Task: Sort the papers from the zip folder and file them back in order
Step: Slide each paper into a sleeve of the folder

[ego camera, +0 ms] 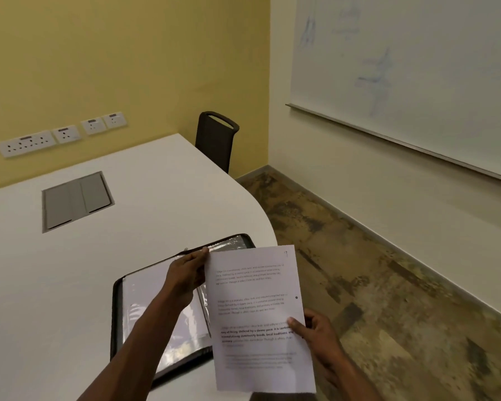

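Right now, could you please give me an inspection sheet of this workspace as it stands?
Surface: white rounded table, with a grey hatch panel set into it.
Job's things: black zip folder lies open at the table edge, clear plastic sleeves showing; white printed sheet of paper held up over it.
Clutter: nothing seen.
Hands: left hand grips the sheet's upper left edge; right hand pinches its lower right edge.
Cables: nothing seen.
Surroundings: yellow wall with white power sockets, dark chair, whiteboard, mottled brown floor.
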{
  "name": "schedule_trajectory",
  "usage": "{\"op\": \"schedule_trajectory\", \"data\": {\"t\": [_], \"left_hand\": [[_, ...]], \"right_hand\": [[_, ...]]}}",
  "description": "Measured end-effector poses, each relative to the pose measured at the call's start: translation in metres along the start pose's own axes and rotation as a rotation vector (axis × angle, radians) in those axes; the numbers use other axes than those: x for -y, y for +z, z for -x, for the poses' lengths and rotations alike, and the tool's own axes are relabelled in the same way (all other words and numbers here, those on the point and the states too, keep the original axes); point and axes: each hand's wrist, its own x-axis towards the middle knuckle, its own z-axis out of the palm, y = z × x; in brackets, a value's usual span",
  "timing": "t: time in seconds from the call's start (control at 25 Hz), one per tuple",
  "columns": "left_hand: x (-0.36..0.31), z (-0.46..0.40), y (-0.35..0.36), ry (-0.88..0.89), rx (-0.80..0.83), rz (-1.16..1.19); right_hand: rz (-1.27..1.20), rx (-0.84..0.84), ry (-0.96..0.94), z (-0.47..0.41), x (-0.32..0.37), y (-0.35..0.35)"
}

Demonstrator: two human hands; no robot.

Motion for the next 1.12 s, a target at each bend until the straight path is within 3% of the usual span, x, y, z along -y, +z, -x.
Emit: {"op": "schedule_trajectory", "data": {"t": [0.28, 0.52, 0.6, 0.72, 0.92, 1.12], "left_hand": [[0.012, -0.017, 0.009, -0.386, 0.047, 0.104], [0.05, -0.037, 0.012, -0.382, -0.007, 0.027], [0.079, -0.047, 0.009, -0.32, -0.032, -0.132], [0.134, -0.057, -0.002, -0.078, -0.052, -0.71], [0.196, -0.068, -0.003, 0.296, 0.155, -1.417], [0.201, -0.077, -0.007, 0.502, 0.254, -1.682]], "right_hand": [[-0.088, -0.112, 0.073, 0.003, -0.011, -0.009], [-0.096, -0.212, 0.13, 0.004, -0.023, -0.018], [-0.094, -0.277, 0.147, 0.003, -0.031, -0.023], [-0.114, -0.365, 0.179, 0.005, -0.043, -0.026], [-0.064, -0.431, 0.248, 0.009, -0.066, -0.021], [0.024, -0.471, 0.288, 0.009, -0.086, -0.016]]}}
